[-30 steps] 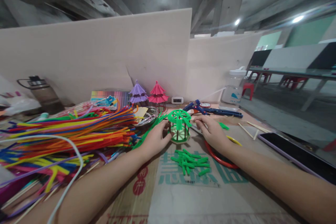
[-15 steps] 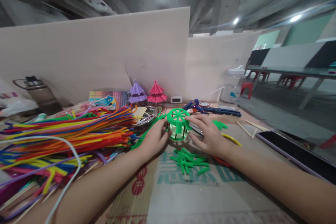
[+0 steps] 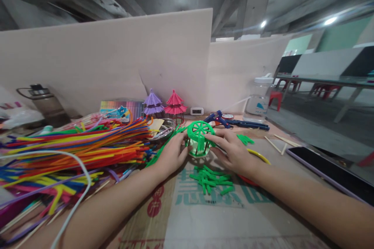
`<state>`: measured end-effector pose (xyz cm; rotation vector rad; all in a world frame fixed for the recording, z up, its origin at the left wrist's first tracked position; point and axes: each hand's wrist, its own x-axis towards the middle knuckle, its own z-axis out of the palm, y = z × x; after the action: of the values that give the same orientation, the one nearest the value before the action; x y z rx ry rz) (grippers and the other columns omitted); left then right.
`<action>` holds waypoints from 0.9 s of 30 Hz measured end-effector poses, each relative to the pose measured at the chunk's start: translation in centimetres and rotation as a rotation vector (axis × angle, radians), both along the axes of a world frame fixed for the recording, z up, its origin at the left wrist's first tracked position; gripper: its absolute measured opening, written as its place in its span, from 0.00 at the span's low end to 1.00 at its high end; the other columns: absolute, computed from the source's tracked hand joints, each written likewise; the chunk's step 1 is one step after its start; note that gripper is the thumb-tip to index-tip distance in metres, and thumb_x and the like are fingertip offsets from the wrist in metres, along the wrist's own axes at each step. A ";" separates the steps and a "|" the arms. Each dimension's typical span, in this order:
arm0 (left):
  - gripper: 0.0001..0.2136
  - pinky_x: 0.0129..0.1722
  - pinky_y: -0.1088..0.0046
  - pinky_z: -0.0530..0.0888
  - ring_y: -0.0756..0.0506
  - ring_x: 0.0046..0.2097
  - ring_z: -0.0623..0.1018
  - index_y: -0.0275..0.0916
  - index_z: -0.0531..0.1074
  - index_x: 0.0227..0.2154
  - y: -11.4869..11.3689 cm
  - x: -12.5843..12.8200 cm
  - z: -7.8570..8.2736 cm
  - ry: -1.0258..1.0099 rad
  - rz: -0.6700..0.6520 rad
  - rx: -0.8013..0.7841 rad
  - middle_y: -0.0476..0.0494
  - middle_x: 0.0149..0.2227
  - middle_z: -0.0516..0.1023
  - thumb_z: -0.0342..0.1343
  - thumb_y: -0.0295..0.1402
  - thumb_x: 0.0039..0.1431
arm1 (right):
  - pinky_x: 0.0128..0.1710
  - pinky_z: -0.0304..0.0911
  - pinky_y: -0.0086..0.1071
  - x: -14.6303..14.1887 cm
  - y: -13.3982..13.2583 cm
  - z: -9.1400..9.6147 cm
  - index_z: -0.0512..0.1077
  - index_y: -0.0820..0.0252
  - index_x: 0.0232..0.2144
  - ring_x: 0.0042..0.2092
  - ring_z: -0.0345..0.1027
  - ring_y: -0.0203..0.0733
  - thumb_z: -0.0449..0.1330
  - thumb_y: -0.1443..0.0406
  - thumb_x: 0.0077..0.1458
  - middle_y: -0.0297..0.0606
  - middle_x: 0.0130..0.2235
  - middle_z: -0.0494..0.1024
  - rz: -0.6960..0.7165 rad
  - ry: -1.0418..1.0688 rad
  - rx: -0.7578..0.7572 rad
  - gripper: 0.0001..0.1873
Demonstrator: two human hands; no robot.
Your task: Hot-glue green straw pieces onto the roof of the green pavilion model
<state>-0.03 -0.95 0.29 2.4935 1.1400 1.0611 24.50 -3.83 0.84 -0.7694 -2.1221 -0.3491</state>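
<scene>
A small green pipe-cleaner pavilion (image 3: 200, 127) stands upright on the table, with a spoked round top, dark posts and a pale base. My left hand (image 3: 174, 151) grips its left side between thumb and fingers. From the right, my right hand (image 3: 230, 148) holds it with the fingertips on the short green strips along its rim; the thumb is lower, near the base. Just in front of the pavilion lies a loose pile of cut green pipe-cleaner pieces (image 3: 210, 179). Longer green pipe cleaners (image 3: 159, 155) run beside my left hand.
Colourful pipe cleaners (image 3: 76, 140) heap up at the left, crossed by a white cable (image 3: 84, 167). Behind stand a purple pavilion (image 3: 152, 103), a pink one (image 3: 174, 103) and a small clock (image 3: 196, 111). A blue glue gun (image 3: 216, 118), plastic jar (image 3: 257, 101) and phone (image 3: 330, 171) are rightward.
The pavilion has turned slightly between my hands, its front strips now showing at a different angle. My right fingers have shifted a little along its rim.
</scene>
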 end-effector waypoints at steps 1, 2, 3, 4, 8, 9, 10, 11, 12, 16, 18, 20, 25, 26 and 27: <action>0.18 0.56 0.57 0.71 0.39 0.53 0.74 0.36 0.66 0.54 0.0 0.0 0.0 0.000 -0.001 -0.001 0.35 0.48 0.74 0.52 0.28 0.61 | 0.50 0.68 0.48 0.0 0.0 0.0 0.66 0.51 0.58 0.52 0.68 0.51 0.56 0.67 0.62 0.46 0.49 0.73 -0.002 -0.001 -0.002 0.22; 0.18 0.56 0.57 0.71 0.39 0.53 0.74 0.36 0.67 0.54 0.0 0.0 0.0 0.000 -0.002 -0.003 0.35 0.48 0.74 0.52 0.28 0.61 | 0.51 0.67 0.48 0.0 0.0 0.0 0.67 0.52 0.58 0.52 0.68 0.51 0.56 0.68 0.62 0.46 0.49 0.73 -0.004 -0.005 -0.004 0.22; 0.18 0.55 0.57 0.71 0.39 0.53 0.74 0.36 0.67 0.54 0.0 0.0 0.0 0.001 -0.002 -0.005 0.35 0.48 0.74 0.52 0.28 0.61 | 0.51 0.67 0.48 0.0 0.0 0.1 0.67 0.53 0.58 0.52 0.68 0.52 0.56 0.67 0.62 0.47 0.50 0.73 -0.005 -0.008 -0.004 0.22; 0.18 0.55 0.57 0.71 0.39 0.53 0.74 0.36 0.67 0.54 0.0 0.0 0.0 0.000 -0.003 -0.006 0.35 0.48 0.74 0.52 0.28 0.61 | 0.51 0.67 0.48 0.0 -0.1 0.1 0.67 0.54 0.57 0.52 0.68 0.52 0.57 0.67 0.62 0.48 0.50 0.73 -0.005 -0.010 -0.004 0.21; 0.17 0.54 0.58 0.72 0.40 0.52 0.74 0.37 0.67 0.53 0.1 0.0 0.0 -0.001 -0.004 -0.002 0.35 0.49 0.74 0.52 0.29 0.61 | 0.50 0.67 0.47 0.0 -0.1 0.1 0.67 0.53 0.57 0.52 0.68 0.51 0.55 0.67 0.63 0.47 0.50 0.73 -0.003 -0.003 -0.004 0.20; 0.17 0.54 0.58 0.72 0.40 0.51 0.74 0.36 0.67 0.53 0.1 0.0 0.0 0.003 -0.003 -0.001 0.35 0.49 0.74 0.52 0.29 0.61 | 0.50 0.67 0.46 -0.1 -0.1 0.1 0.66 0.53 0.57 0.52 0.68 0.50 0.54 0.68 0.63 0.47 0.50 0.73 -0.002 -0.002 -0.003 0.20; 0.16 0.54 0.58 0.72 0.40 0.51 0.74 0.36 0.68 0.53 0.1 0.0 -0.1 0.006 0.000 -0.002 0.35 0.49 0.74 0.52 0.29 0.61 | 0.51 0.67 0.46 -0.1 -0.1 0.1 0.65 0.53 0.58 0.52 0.68 0.50 0.54 0.68 0.64 0.46 0.50 0.73 -0.002 -0.004 -0.003 0.20; 0.16 0.54 0.58 0.72 0.40 0.51 0.75 0.36 0.68 0.52 0.1 0.0 -0.1 0.008 0.004 -0.006 0.35 0.49 0.74 0.52 0.30 0.62 | 0.51 0.66 0.47 -0.1 -0.1 0.0 0.64 0.53 0.58 0.53 0.67 0.50 0.54 0.67 0.64 0.47 0.50 0.72 -0.004 -0.006 -0.007 0.21; 0.15 0.53 0.59 0.73 0.40 0.51 0.75 0.36 0.68 0.51 0.1 0.0 -0.1 0.008 0.007 -0.014 0.35 0.49 0.75 0.52 0.31 0.62 | 0.51 0.65 0.47 -0.1 -0.1 0.0 0.63 0.54 0.59 0.53 0.66 0.51 0.54 0.67 0.64 0.47 0.51 0.72 -0.007 -0.005 -0.016 0.21; 0.12 0.49 0.61 0.75 0.41 0.47 0.77 0.37 0.69 0.47 0.1 0.1 -0.3 -0.019 0.016 -0.095 0.36 0.48 0.76 0.52 0.34 0.63 | 0.48 0.65 0.45 0.0 0.3 0.0 0.63 0.57 0.55 0.47 0.67 0.49 0.54 0.63 0.64 0.46 0.47 0.73 -0.019 0.111 -0.095 0.18; 0.12 0.49 0.61 0.75 0.41 0.47 0.77 0.36 0.69 0.47 0.3 0.1 -0.5 -0.031 0.030 -0.135 0.36 0.48 0.76 0.53 0.34 0.62 | 0.42 0.65 0.40 0.2 0.8 0.0 0.66 0.57 0.44 0.39 0.67 0.45 0.53 0.61 0.65 0.41 0.38 0.73 -0.043 0.252 -0.142 0.08; 0.12 0.49 0.61 0.75 0.41 0.48 0.77 0.36 0.70 0.46 0.4 0.0 -0.7 -0.023 0.053 -0.147 0.36 0.47 0.76 0.53 0.34 0.62 | 0.35 0.62 0.35 0.5 1.5 0.1 0.63 0.55 0.32 0.33 0.64 0.41 0.53 0.59 0.64 0.35 0.30 0.69 -0.115 0.400 -0.213 0.09; 0.12 0.48 0.62 0.75 0.41 0.46 0.78 0.38 0.70 0.46 0.6 0.0 -0.8 0.013 0.065 -0.109 0.40 0.43 0.78 0.54 0.32 0.60 | 0.26 0.50 0.31 1.5 3.2 0.0 0.51 0.53 0.21 0.25 0.54 0.36 0.52 0.54 0.61 0.27 0.20 0.56 -0.314 0.525 -0.397 0.21; 0.12 0.48 0.62 0.75 0.41 0.46 0.78 0.38 0.69 0.47 0.6 0.0 -0.7 0.011 0.059 -0.104 0.40 0.44 0.79 0.54 0.32 0.60 | 0.25 0.49 0.31 1.6 3.4 0.0 0.50 0.53 0.20 0.24 0.52 0.36 0.52 0.53 0.61 0.27 0.20 0.54 -0.317 0.512 -0.413 0.23; 0.13 0.48 0.62 0.74 0.41 0.46 0.78 0.38 0.69 0.47 0.6 0.0 -0.7 0.009 0.055 -0.101 0.40 0.44 0.79 0.54 0.32 0.60 | 0.25 0.47 0.31 1.7 3.5 0.1 0.50 0.54 0.19 0.24 0.52 0.35 0.52 0.53 0.61 0.27 0.19 0.53 -0.310 0.490 -0.430 0.23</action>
<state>-0.03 -0.37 -0.42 2.4050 1.2396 0.9805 26.23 -0.35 0.93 -1.2922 -1.6246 0.1406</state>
